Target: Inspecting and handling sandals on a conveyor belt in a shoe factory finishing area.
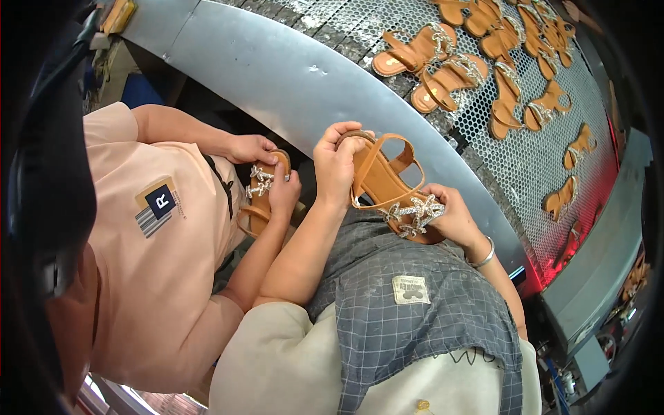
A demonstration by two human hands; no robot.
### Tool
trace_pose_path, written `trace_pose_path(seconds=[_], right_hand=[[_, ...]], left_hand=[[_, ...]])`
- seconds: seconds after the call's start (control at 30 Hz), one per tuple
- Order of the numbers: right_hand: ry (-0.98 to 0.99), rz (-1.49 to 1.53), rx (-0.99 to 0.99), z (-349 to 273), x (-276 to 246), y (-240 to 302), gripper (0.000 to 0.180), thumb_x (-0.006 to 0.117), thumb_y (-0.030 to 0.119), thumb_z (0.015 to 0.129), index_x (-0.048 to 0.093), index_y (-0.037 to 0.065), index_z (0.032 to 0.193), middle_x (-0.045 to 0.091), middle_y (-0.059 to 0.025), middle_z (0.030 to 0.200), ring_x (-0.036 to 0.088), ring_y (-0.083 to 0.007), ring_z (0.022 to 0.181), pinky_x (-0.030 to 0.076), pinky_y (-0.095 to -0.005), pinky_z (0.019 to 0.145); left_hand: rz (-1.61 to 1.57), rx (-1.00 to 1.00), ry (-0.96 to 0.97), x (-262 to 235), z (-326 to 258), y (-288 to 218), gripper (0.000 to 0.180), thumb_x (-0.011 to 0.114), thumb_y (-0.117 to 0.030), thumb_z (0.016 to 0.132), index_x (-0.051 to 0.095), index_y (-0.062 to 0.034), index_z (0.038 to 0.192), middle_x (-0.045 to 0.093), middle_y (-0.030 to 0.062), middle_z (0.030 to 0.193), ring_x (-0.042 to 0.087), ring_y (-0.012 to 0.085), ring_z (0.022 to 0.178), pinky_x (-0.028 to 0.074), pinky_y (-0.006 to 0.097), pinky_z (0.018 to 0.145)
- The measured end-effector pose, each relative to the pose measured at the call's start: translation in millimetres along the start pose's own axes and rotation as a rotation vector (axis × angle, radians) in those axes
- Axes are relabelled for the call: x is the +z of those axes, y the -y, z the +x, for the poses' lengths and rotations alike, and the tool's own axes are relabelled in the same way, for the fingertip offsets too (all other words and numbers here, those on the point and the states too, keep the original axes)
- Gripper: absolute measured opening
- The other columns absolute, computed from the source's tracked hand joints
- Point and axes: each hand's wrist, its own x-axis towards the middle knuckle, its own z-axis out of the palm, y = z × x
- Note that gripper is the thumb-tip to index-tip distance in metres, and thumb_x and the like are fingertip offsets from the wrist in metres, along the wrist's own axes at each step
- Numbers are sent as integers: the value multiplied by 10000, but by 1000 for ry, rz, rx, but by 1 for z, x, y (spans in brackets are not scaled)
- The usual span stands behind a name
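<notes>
In front of my apron a tan sandal (382,181) lies tilted between my two hands. Its front strap carries silvery star-shaped ornaments, and a thin tan ankle strap loops up from the back part. My left hand (336,162) is closed round the heel end, thumb on the insole. With my right hand (448,216), a bangle on its wrist, I grip the toe end beside the ornaments. The fingers underneath the sole are hidden.
Close on my left, a co-worker in a peach shirt holds another such sandal (261,181) in both hands. Beyond a metal rim (277,69), several tan sandals lie on a perforated conveyor belt (477,162). Red light glows at the right near a grey machine housing (602,256).
</notes>
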Motion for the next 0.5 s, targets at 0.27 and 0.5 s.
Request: trace_pose_path(seconds=[0.27,0.5], right_hand=[[90,137,28,-1,-1,25,161,701,16,741,596,16,863,582,49,755,495,-13,710,415,-204,633],[114,217,42,-13,3,32,161,705,18,737,600,24,858,595,39,771,505,-24,714,422,-205,643]], left_hand=[[108,31,-38,10,-10,-26,226,549,-13,810,558,20,1033,653,130,913,624,153,795,523,275,726],[161,5,-34,15,-22,-37,241,549,-22,823,557,16,1060,649,125,934,624,147,792,524,266,709]])
